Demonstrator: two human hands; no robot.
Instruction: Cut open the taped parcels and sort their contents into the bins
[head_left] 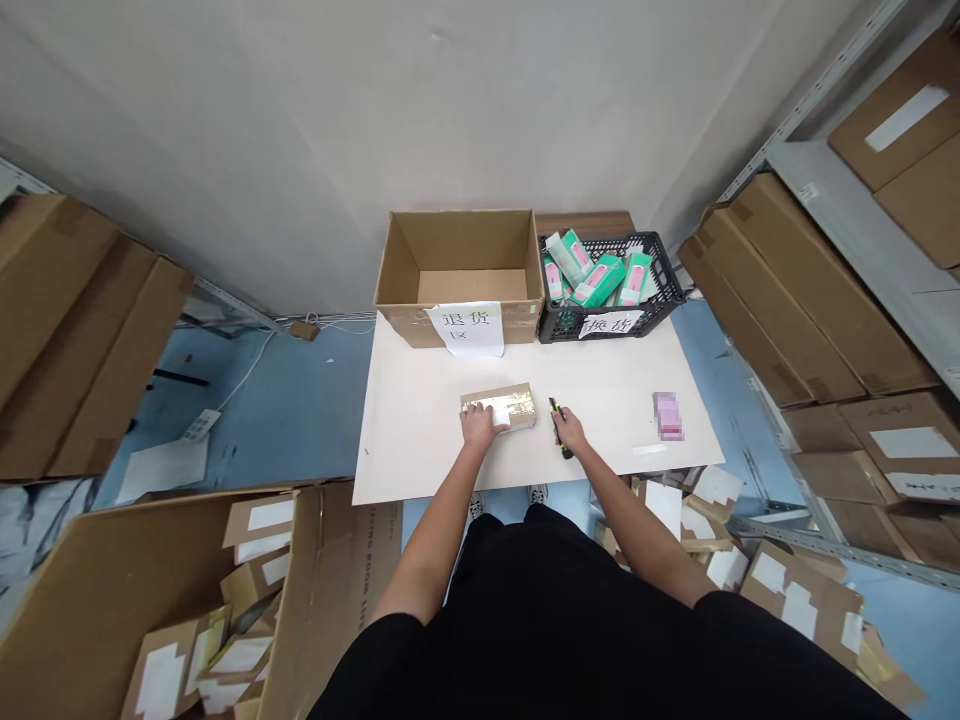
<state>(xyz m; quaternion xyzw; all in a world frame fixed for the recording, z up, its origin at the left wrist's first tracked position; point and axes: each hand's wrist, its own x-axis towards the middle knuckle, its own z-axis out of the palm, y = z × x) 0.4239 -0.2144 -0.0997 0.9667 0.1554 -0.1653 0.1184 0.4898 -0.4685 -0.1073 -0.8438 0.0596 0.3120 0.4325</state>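
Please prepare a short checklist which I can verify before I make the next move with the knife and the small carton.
1. Left hand on the small carton: ok, it touches the near left part.
2. Knife in the right hand: ok, it is held there.
3. Left hand apart from the knife: ok, a gap shows between them.
4. Knife blade in or out: cannot tell, too small to see.
5. Small carton fully on the table: ok, it lies inside the edges.
6. Large box behind the carton open at the top: ok, its inside shows.
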